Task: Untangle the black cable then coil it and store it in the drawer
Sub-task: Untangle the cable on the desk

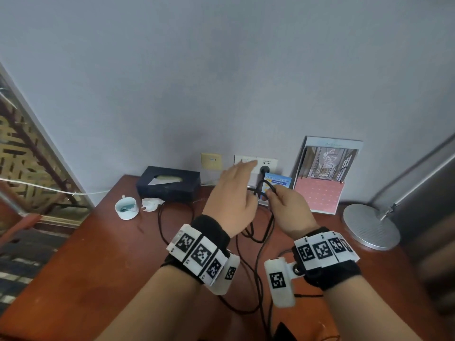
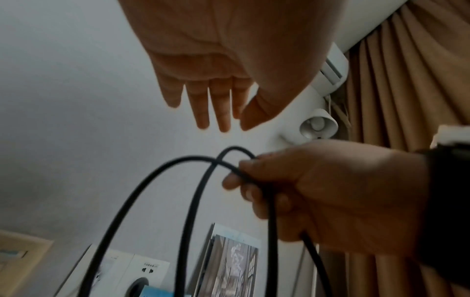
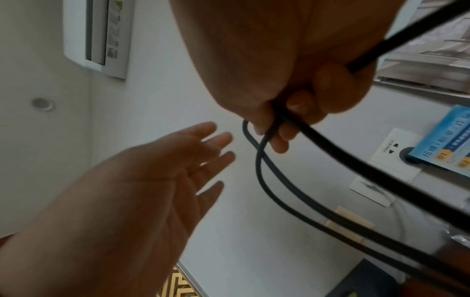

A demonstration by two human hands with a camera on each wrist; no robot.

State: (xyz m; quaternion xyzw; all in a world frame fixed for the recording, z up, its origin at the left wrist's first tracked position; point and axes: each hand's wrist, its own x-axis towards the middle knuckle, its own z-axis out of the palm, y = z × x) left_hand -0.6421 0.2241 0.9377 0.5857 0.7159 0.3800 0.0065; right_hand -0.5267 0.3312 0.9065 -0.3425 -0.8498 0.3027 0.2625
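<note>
The black cable (image 1: pixel 257 264) trails in loose loops over the reddish wooden table (image 1: pixel 98 254) and rises to my right hand (image 1: pixel 286 205). That hand grips two crossed loops of the cable (image 2: pixel 142 191) in its curled fingers (image 3: pixel 279 138), held above the table near the wall. My left hand (image 1: pixel 232 190) hovers just left of it with fingers straight and spread, holding nothing; the left wrist view shows its fingers (image 2: pixel 203 108) above the loops, not touching them. In the right wrist view my left hand (image 3: pixel 157 176) shows its bare palm beside the cable (image 3: pixel 259 166). No drawer is in view.
A dark tissue box (image 1: pixel 170 183), a white cup (image 1: pixel 126 207) and a crumpled tissue (image 1: pixel 151 204) sit at the back left. Wall sockets (image 1: pixel 264 166), a blue card (image 1: pixel 278 182) and a standing brochure (image 1: pixel 325 173) line the wall. A round lamp base (image 1: pixel 370 226) stands right.
</note>
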